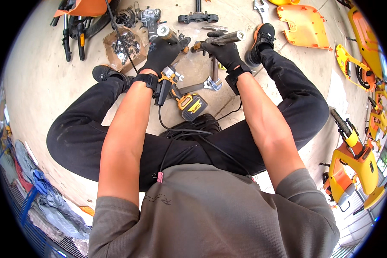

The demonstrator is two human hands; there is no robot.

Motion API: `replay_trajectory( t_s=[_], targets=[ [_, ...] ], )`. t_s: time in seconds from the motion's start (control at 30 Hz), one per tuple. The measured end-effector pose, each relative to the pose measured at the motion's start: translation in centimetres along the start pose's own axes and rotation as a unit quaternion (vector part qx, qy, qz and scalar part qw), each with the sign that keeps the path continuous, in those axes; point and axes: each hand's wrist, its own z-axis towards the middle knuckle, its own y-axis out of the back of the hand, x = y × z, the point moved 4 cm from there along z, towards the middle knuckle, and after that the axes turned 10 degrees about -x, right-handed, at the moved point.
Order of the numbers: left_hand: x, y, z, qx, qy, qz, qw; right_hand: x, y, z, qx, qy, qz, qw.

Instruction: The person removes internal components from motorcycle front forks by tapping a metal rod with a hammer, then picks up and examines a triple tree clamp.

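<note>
I see my left hand [161,51], gloved in black, closed around a short metal cylinder [165,32] whose shiny end sticks up past the thumb. My right hand [222,52], gloved too, is wrapped round a longer grey metal tube [228,38] that points up and away to the right. The two parts are held close together but apart, raised off the concrete floor [43,77] over the gap between my knees — a spot where I can look straight down at both ends.

Just under my left wrist lies a yellow-and-black cordless driver [185,103], and beside it, below my right hand, an adjustable wrench [204,85], both within easy reach. Beyond my left hand sits an open cardboard box of small metal hardware [125,45]. Further out past my right hand lie orange plastic panels [304,25], well apart from the work, and yellow-orange body parts [352,163] lie off to the right — set aside, I judge, to keep the middle free.
</note>
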Motion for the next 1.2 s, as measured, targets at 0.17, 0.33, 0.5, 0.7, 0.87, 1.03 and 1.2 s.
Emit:
replay_trajectory(
  t_s=[0.17,0.33,0.5,0.7,0.87,1.03,1.2],
  targets=[
    [0.1,-0.1,0.4,0.031,-0.032,-0.047,0.998,0.9,0.2,0.2,-0.015,0.058,-0.033,0.998],
    [0.1,0.0,0.8,0.045,-0.015,-0.025,0.999,1.3,0.6,0.3,-0.016,0.04,-0.062,0.997],
    [0.3,-0.5,1.0,0.066,-0.007,0.002,0.998,2.1,-0.3,0.2,-0.017,0.036,-0.072,0.997],
    [0.2,-0.6,1.1,0.042,-0.047,0.01,0.998,2.2,-0.4,0.8,-0.046,0.071,-0.139,0.987],
    [0.5,-0.8,1.5,0.042,-0.065,0.005,0.997,1.6,-0.5,1.1,-0.026,0.032,-0.119,0.992],
    [0.2,-0.8,1.8,0.035,-0.066,0.059,0.995,1.7,-0.4,1.5,-0.018,0.048,-0.128,0.99],
    [0.6,-1.9,2.0,0.015,-0.116,0.052,0.992,2.6,-1.0,1.4,-0.009,0.06,-0.15,0.987]
  ],
)
